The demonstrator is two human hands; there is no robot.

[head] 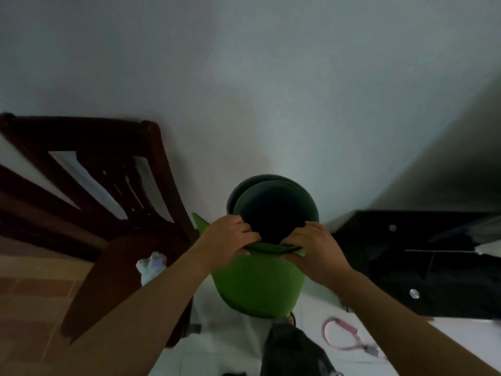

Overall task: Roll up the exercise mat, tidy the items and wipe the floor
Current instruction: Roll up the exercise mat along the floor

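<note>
Head view, looking down into the open upper end of the rolled exercise mat (pixel 257 289). We see the mat standing roughly upright at the centre of the frame, close to the pale wall (pixel 271 77). Its green outer face is turned toward us and its coiled layers enclose a dark hollow at the top. We cannot tell whether its lower end touches the white floor (pixel 230 335).

The left hand (pixel 227 237) grips the near-left part of the upper rim, with its fingers curled over the edge toward the hollow. The right hand (pixel 311 248) grips the near-right part of the rim, its fingers curled around the loose outer flap. This flap folds across between the two hands. Both forearms enter from the lower corners.

A dark wooden chair (pixel 95 185) stands to the left, just beside the mat. A crumpled white cloth (pixel 151 267) shows at the edge of its seat; we cannot tell whether it rests on the seat or lies behind it. A glossy black cabinet (pixel 420 267) fills the right side, near the mat but apart from it.

On the floor beside the right forearm lies a pink strap-like item (pixel 348 326), too blurred to identify further. A dark bag (pixel 292 351) sits at bottom centre, just in front of the mat.
</note>
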